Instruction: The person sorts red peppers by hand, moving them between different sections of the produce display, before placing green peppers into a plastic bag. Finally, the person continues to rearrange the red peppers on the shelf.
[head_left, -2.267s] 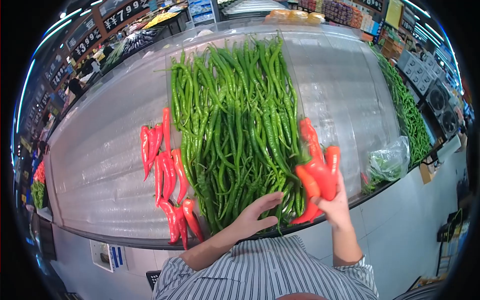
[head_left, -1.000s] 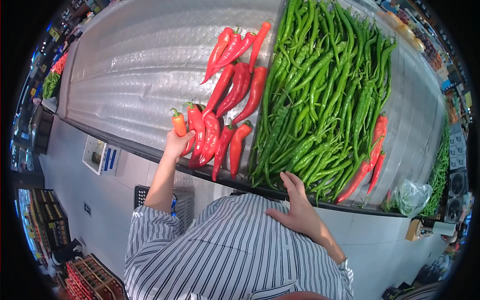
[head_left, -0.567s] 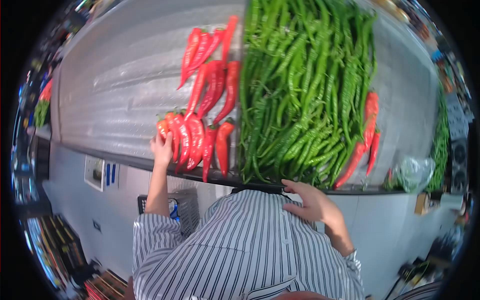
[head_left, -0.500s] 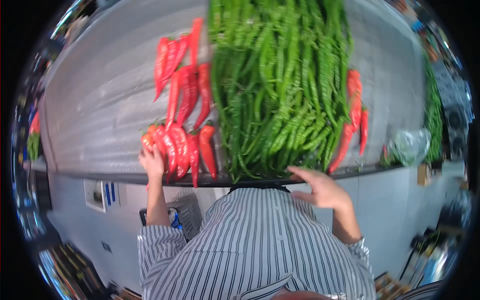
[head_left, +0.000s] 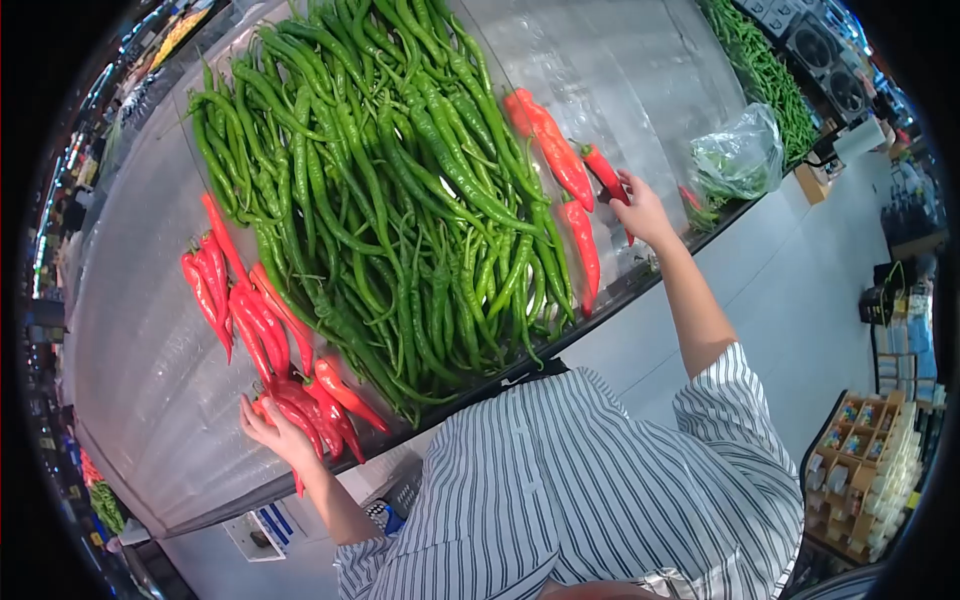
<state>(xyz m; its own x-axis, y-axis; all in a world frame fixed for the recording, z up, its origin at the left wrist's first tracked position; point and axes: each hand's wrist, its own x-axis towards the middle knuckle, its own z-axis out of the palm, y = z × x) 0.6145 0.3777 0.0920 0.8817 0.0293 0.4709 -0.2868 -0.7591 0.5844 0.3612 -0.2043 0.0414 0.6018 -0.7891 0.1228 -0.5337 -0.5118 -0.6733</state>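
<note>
Long green peppers [head_left: 390, 200] lie in a wide heap on the metal display surface [head_left: 140, 330]. My left hand [head_left: 276, 434] rests at the near-left group of red peppers [head_left: 310, 405], its fingers curled against the lowest ones; its grip is partly hidden. On the right, my right hand [head_left: 640, 210] has its thumb and fingers on a small red pepper [head_left: 603, 172]. Larger red peppers [head_left: 555, 150] lie between that hand and the green heap. More red peppers [head_left: 208, 285] lie left of the heap.
A clear plastic bag [head_left: 740, 155] sits at the right end of the surface, beside more green peppers [head_left: 765, 80]. The dark front edge [head_left: 620, 300] runs before my body. A wooden rack [head_left: 862, 475] stands on the floor at the lower right.
The view has turned, so the display appears tilted. My right hand has gone from above the front edge out to the small red pepper. My left hand remains by the left red peppers.
</note>
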